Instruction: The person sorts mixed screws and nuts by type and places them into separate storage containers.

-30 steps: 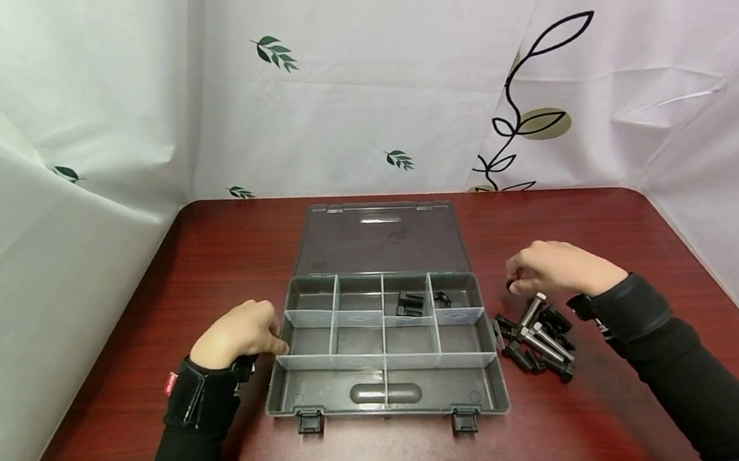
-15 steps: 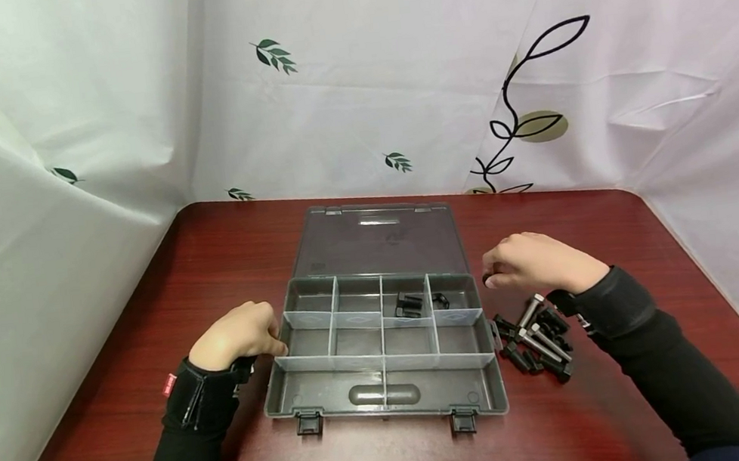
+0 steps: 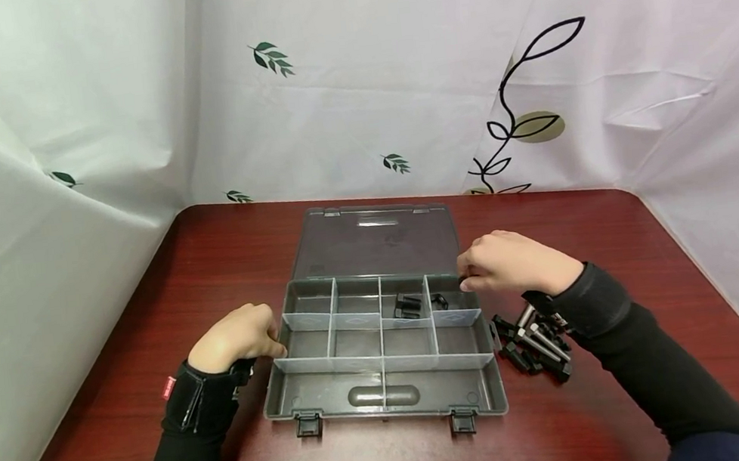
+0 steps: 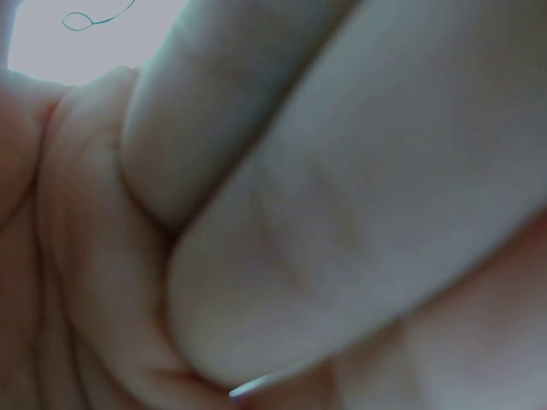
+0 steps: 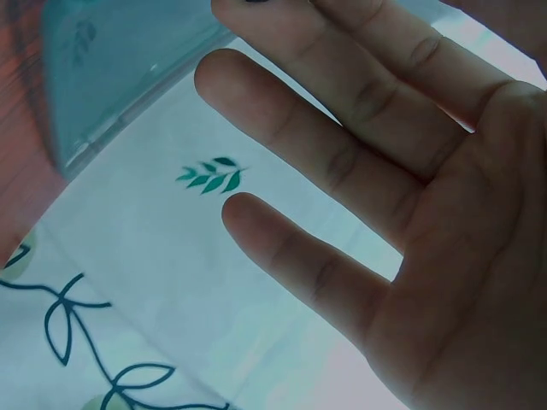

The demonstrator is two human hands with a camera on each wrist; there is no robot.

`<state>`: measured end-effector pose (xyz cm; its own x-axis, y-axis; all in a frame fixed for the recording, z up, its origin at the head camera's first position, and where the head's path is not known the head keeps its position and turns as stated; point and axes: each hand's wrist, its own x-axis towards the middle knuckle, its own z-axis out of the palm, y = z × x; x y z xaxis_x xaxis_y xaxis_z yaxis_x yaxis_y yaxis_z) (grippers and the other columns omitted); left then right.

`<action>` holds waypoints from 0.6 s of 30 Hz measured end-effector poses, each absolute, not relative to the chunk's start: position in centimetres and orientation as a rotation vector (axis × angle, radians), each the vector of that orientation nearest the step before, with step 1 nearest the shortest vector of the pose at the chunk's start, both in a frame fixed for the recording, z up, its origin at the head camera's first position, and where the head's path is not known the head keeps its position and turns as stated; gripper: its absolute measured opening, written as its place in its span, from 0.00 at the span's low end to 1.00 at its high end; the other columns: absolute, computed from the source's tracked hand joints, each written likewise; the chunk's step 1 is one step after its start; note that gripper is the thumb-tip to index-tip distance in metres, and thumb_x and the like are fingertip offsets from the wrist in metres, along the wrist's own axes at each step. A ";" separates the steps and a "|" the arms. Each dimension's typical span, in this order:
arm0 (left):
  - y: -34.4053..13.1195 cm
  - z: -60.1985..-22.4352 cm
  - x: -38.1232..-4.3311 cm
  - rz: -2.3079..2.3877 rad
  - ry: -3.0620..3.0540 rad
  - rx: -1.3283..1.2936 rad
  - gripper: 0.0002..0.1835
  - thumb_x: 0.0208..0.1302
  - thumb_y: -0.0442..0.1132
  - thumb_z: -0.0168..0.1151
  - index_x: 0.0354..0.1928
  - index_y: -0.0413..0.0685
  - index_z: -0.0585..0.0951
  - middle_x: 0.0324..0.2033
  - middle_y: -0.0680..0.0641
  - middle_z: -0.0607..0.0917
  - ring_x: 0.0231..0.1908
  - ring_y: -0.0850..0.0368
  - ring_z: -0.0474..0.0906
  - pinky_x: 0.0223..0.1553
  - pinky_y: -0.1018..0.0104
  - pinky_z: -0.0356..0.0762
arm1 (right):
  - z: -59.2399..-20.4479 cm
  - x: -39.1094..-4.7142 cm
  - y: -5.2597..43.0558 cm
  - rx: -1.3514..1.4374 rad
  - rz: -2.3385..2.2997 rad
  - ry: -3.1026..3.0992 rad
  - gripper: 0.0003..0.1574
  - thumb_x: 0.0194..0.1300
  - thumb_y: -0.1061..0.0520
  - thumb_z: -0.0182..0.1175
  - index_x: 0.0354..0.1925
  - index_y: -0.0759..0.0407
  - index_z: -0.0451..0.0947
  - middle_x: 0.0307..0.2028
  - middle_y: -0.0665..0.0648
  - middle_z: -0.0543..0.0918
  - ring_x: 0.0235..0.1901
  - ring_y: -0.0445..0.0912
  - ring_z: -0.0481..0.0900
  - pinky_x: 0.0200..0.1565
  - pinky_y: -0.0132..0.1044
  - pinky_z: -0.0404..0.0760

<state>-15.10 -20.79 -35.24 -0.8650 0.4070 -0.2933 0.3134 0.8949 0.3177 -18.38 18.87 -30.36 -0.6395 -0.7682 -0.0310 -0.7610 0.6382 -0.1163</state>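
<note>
A grey plastic organizer box (image 3: 439,361) with clear dividers lies on the table, its smoky lid (image 3: 377,241) folded back behind it. My left hand (image 3: 238,337) holds the box's left wall; in the left wrist view its fingers (image 4: 342,188) are curled in to the palm. My right hand (image 3: 513,263) is over the back right compartment, pinching a small black nut (image 3: 463,281), mostly hidden by the fingertips. Black bolts (image 3: 408,305) lie in one back compartment, and black nuts (image 3: 440,301) in the one to its right.
A pile of black and silver bolts (image 3: 535,345) lies right of the box, partly under my right wrist. Two latches (image 3: 463,421) stick out from the box's front edge. White patterned cloth (image 3: 327,98) surrounds the red-brown table (image 3: 236,265).
My right hand has moved left from above the bolt pile to the box's back right compartment, with the nut between its fingertips. The left hand stays on the box wall.
</note>
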 end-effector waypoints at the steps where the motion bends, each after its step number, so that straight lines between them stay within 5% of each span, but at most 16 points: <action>1: -20.8 -35.2 -15.1 0.370 2.704 0.531 0.20 0.45 0.43 0.68 0.09 0.54 0.66 0.12 0.58 0.59 0.17 0.61 0.57 0.21 0.67 0.55 | -30.3 -18.4 18.6 -1.301 -0.138 2.770 0.05 0.59 0.50 0.61 0.28 0.46 0.76 0.20 0.40 0.68 0.19 0.34 0.63 0.25 0.34 0.64; 18: -20.8 -35.1 -14.9 0.368 2.714 0.537 0.18 0.45 0.43 0.69 0.10 0.53 0.69 0.12 0.58 0.62 0.18 0.61 0.60 0.21 0.67 0.58 | -31.2 -17.7 15.2 -1.468 -0.089 2.690 0.12 0.57 0.49 0.63 0.23 0.46 0.70 0.16 0.41 0.62 0.18 0.35 0.60 0.25 0.33 0.59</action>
<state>-14.92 -20.76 -35.13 -0.8673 0.4083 -0.2849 0.3175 0.8944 0.3150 -17.68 15.15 -31.20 -0.5393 -0.8412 -0.0385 -0.8368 0.5405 -0.0873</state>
